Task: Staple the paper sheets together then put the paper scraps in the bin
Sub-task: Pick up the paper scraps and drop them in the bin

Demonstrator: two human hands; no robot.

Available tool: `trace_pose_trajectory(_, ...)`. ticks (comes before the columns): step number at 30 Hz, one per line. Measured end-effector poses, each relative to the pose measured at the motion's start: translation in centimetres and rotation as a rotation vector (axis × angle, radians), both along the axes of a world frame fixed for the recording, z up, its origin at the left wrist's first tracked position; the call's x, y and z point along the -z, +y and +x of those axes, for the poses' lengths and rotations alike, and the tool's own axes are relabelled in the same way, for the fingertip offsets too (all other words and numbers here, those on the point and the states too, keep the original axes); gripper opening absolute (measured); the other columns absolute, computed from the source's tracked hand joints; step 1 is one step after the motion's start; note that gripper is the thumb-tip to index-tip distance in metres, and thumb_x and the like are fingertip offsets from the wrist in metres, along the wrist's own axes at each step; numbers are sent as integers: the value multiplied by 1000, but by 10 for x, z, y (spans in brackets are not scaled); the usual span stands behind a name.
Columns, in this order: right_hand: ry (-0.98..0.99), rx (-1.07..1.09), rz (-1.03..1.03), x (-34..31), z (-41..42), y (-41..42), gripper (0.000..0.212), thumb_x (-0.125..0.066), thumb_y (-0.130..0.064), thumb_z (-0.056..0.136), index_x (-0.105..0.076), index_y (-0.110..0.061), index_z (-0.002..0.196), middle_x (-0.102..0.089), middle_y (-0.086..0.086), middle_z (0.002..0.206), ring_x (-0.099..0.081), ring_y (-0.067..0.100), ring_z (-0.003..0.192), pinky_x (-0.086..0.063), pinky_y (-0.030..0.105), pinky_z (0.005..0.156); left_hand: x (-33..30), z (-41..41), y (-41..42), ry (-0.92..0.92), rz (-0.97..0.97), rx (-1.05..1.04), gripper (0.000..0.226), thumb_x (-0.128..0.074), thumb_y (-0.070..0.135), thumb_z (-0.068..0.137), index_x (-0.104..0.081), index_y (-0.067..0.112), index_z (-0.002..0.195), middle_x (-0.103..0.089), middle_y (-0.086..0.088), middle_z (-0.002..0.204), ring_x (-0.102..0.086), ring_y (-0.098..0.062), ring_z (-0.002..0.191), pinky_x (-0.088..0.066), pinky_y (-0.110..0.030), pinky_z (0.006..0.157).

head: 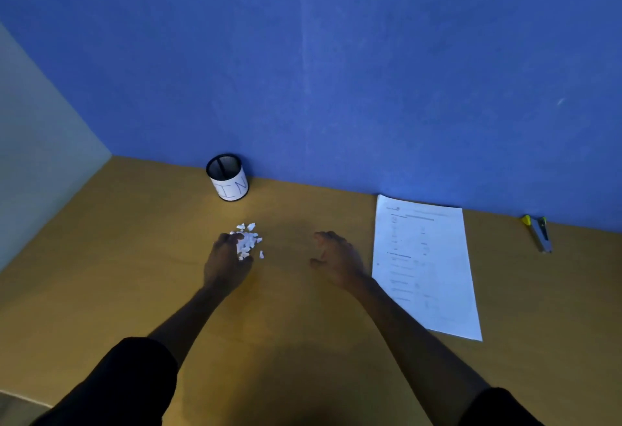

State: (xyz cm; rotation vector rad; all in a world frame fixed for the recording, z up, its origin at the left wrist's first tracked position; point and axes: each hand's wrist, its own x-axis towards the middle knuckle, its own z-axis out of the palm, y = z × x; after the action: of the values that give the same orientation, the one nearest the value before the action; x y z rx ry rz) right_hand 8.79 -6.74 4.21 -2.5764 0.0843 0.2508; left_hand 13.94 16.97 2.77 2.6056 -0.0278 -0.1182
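Note:
A heap of small white paper scraps (249,239) lies on the wooden table, just in front of the bin (228,178), a black mesh cup with a white label. My left hand (226,262) rests against the left side of the heap, fingers curled around some scraps. My right hand (338,259) hovers open over bare table, right of the heap, holding nothing. The printed paper sheets (424,264) lie flat to the right of that hand. A stapler (540,233) with a yellow tip lies at the far right by the wall.
The wooden table (117,257) meets a blue wall (336,72) at the back and a pale wall (40,156) on the left. The table's front left edge shows at the lower left.

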Motion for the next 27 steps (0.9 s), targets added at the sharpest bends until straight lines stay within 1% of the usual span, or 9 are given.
trace_pose_trajectory(8, 76, -48, -4, 13, 35, 69, 58, -64, -22, 85, -45, -13, 139, -56, 9, 132, -53, 29, 121, -45, 36, 96, 9, 18, 51, 136, 128, 38, 69, -70, 19, 75, -45, 11, 139, -47, -8, 132, -53, -29, 116, -51, -38, 77)
trace_pose_trajectory(12, 83, -14, -2, 23, 49, 91, 38, -65, -19, 82, -53, -9, 117, -60, 11, 117, -58, 32, 108, -46, 35, 83, 15, 20, 55, 138, 70, 86, 60, -68, 19, 74, -54, 12, 132, -56, -7, 118, -59, -26, 100, -49, -32, 76)
trace_pose_trajectory(14, 78, -2, 5, 25, 55, 100, 30, -64, -18, 84, -55, -8, 111, -61, 11, 114, -58, 31, 104, -45, 34, 81, 17, 22, 53, 96, 33, 93, 56, -65, 11, 75, -56, 10, 130, -59, -8, 116, -60, -27, 100, -49, -33, 78)
trace_pose_trajectory(17, 60, 32, 54, 29, 64, 111, 25, -61, -14, 84, -58, -9, 108, -63, 10, 111, -60, 30, 102, -45, 34, 81, 20, 28, 51, 43, -19, 92, 48, -59, 1, 77, -60, 6, 124, -64, -11, 111, -62, -29, 98, -49, -35, 77)
trace_pose_trajectory(20, 54, 44, 97, 35, 75, 120, 30, -59, -13, 84, -61, -12, 114, -64, 10, 113, -61, 30, 105, -50, 36, 85, 20, 35, 49, 9, -90, 87, 43, -57, -2, 73, -65, 7, 114, -65, -12, 100, -63, -34, 91, -50, -37, 72)
trace_pose_trajectory(21, 51, 43, 109, 34, 78, 123, 32, -58, -14, 84, -60, -13, 116, -63, 10, 115, -61, 31, 106, -50, 38, 87, 19, 36, 48, -4, -93, 91, 44, -57, -1, 73, -64, 7, 115, -63, -12, 102, -62, -35, 92, -50, -37, 73)
trace_pose_trajectory(23, 58, 22, 112, 29, 85, 126, 35, -60, -19, 86, -57, -14, 121, -57, 10, 120, -59, 34, 109, -48, 39, 89, 19, 38, 48, 1, -59, 100, 52, -63, 7, 76, -56, 10, 127, -54, -12, 121, -57, -33, 105, -51, -38, 78)
trace_pose_trajectory(25, 89, -37, 87, 25, 91, 127, 52, -64, -28, 87, -47, -13, 133, -48, 11, 133, -56, 34, 116, -44, 41, 95, 20, 38, 48, 64, 11, 119, 71, -70, 21, 76, -40, 15, 141, -34, -9, 143, -44, -30, 124, -52, -41, 82)
trace_pose_trajectory(27, 116, -84, 59, 22, 95, 128, 73, -68, -36, 85, -34, -12, 144, -37, 10, 145, -50, 34, 123, -43, 42, 98, 21, 40, 49, 121, 64, 160, 92, -75, 33, 73, -26, 18, 149, -19, -6, 154, -32, -30, 135, -52, -44, 84)
